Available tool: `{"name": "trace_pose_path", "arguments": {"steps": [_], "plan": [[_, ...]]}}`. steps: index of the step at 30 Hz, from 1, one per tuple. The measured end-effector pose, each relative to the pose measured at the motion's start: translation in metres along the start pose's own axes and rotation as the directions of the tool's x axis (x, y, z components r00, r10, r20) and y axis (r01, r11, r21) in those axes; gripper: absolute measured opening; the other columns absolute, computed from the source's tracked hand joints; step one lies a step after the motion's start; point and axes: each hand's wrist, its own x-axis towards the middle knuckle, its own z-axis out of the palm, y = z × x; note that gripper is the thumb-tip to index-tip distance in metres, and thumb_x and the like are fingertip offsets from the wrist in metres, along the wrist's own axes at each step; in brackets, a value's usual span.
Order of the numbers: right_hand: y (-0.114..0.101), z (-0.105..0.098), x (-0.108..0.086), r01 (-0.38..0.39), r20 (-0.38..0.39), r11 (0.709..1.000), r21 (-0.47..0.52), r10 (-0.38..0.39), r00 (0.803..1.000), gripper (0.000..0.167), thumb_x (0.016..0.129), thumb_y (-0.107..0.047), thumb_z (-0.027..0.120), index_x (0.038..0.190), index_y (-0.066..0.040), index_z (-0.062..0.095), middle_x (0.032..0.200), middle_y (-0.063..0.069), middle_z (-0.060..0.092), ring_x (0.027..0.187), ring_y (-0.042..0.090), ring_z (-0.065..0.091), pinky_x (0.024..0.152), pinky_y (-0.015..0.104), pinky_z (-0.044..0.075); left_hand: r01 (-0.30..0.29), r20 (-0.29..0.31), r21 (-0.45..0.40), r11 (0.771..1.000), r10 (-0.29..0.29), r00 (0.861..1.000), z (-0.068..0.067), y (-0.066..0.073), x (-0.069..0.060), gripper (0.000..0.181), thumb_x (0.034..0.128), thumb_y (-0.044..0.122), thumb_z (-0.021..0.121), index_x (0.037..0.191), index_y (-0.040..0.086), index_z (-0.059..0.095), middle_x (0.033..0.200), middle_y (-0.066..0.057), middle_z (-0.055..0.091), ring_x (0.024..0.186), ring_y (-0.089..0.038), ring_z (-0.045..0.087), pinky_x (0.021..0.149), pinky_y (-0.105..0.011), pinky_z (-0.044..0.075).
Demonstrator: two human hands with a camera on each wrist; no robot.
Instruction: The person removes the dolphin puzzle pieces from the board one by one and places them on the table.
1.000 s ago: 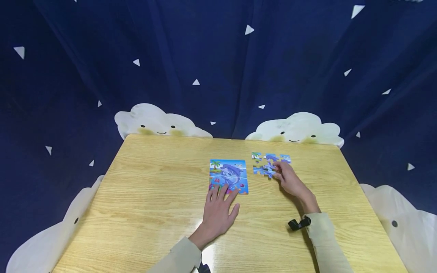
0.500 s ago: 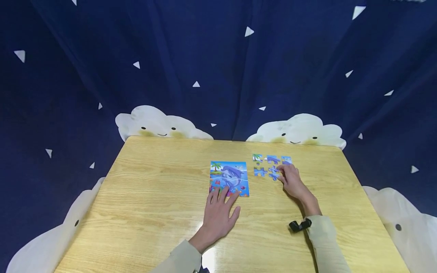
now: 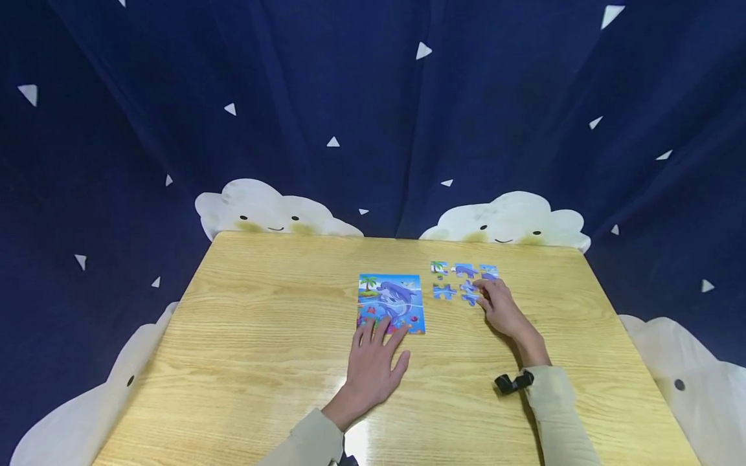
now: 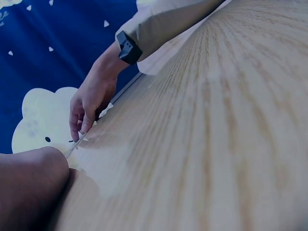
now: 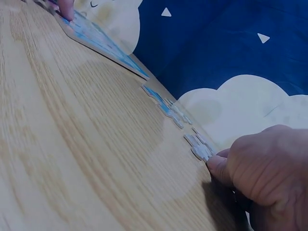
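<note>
A square dolphin picture board (image 3: 392, 296) lies on the table, with a palm tree at its upper left. My left hand (image 3: 373, 370) rests on its lower edge, fingers spread and fairly straight. To the right, my right hand (image 3: 506, 314) pinches a blue-and-purple jigsaw piece (image 3: 468, 291) by its right side between thumb and fingers. That piece lies flat on the table in the right wrist view, its far part hidden by the hand. Left of it sits another jigsaw piece (image 3: 443, 292), with a gap between them. Above, a palm-tree piece (image 3: 438, 266) and a dolphin-head piece (image 3: 465, 270) lie apart.
Another jigsaw piece (image 3: 488, 270) lies at the upper right, partly behind the right hand. The wooden table (image 3: 262, 336) ends at the back against a dark blue curtain (image 3: 373, 97) with white triangles and clouds.
The right hand has slid its jigsaw piece slightly to the right, away from the piece on the left, and a gap now shows between them. My left hand has stayed on the board.
</note>
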Motion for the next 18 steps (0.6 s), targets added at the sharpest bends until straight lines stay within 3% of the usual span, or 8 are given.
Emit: {"name": "trace_pose_path", "arguments": {"steps": [5,10,13,18], "plan": [[-0.002,0.0,0.0,0.026,-0.017,1.0,0.013,-0.025,1.0,0.035,0.104,0.007,0.053,0.139,0.013,0.052,0.106,0.02,0.048,0.097,0.032,0.042,0.083,0.047,0.039,-0.004,-0.002,-0.01,1.0,0.004,1.0,0.0,-0.001,0.0,0.051,0.1049,0.048,0.048,0.153,0.033,0.054,0.154,-0.01,0.049,0.143,-0.044,0.041,0.115,-0.058,0.03],[-0.002,-0.002,0.001,0.059,-0.036,0.997,0.045,-0.058,0.998,0.033,0.101,0.008,0.058,0.133,0.014,0.054,0.101,0.02,0.05,0.096,0.031,0.042,0.082,0.045,0.036,0.005,0.034,-0.01,1.0,-0.005,0.999,-0.001,0.0,0.0,0.051,0.1057,0.049,0.046,0.154,0.034,0.052,0.155,-0.01,0.048,0.144,-0.043,0.039,0.116,-0.057,0.029],[-0.005,-0.003,0.002,0.069,-0.055,0.996,0.049,-0.066,0.996,0.032,0.1,0.004,0.061,0.131,0.015,0.056,0.092,0.017,0.049,0.092,0.03,0.041,0.082,0.044,0.035,0.008,0.031,0.0,1.0,-0.008,0.999,-0.001,0.0,0.0,0.051,0.1059,0.05,0.045,0.154,0.035,0.052,0.155,-0.009,0.048,0.144,-0.042,0.039,0.116,-0.057,0.028],[-0.012,-0.006,0.001,0.068,-0.107,0.997,0.047,-0.063,0.992,0.016,0.103,-0.003,0.063,0.115,0.007,0.065,0.088,0.012,0.052,0.088,0.026,0.044,0.079,0.039,0.037,0.007,0.026,-0.01,1.0,-0.007,1.0,0.0,-0.001,0.0,0.051,0.1057,0.049,0.046,0.154,0.034,0.052,0.155,-0.01,0.047,0.144,-0.043,0.039,0.116,-0.057,0.028]]}}
